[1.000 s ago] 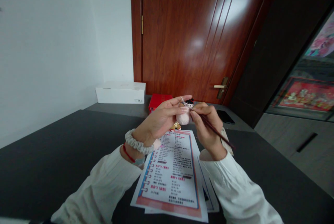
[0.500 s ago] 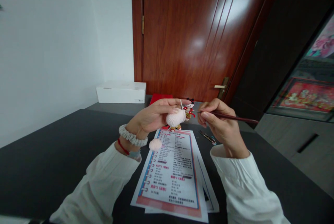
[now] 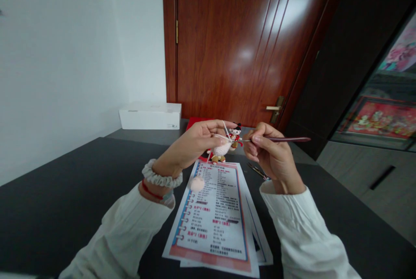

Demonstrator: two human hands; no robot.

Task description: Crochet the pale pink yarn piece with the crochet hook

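Note:
A pale pink crochet piece [image 3: 221, 145] is pinched in my left hand [image 3: 201, 140], its fingers closed on it and a strand of yarn [image 3: 226, 128] running up over the index finger. My right hand [image 3: 268, 147] grips a crochet hook [image 3: 286, 139] with a dark red handle; the thin metal tip reaches left to the edge of the crochet piece. Below my left hand, a small pale pink ball [image 3: 196, 184] shows over the printed sheet [image 3: 221, 214]. Behind the hands stands a crocheted doll [image 3: 234, 132] in red and tan, partly hidden.
Small metal tools [image 3: 258, 170] lie on the dark table [image 3: 81, 175], right of the sheets. A white box [image 3: 150, 116] and a red object [image 3: 198, 121] sit toward the back, before a brown door [image 3: 227, 45]. A cabinet [image 3: 367, 183] stands at the right.
The crochet piece has turned and sits more under my left fingers. The hook has shifted left and lies more level. The pale ball appears slightly further right and lower.

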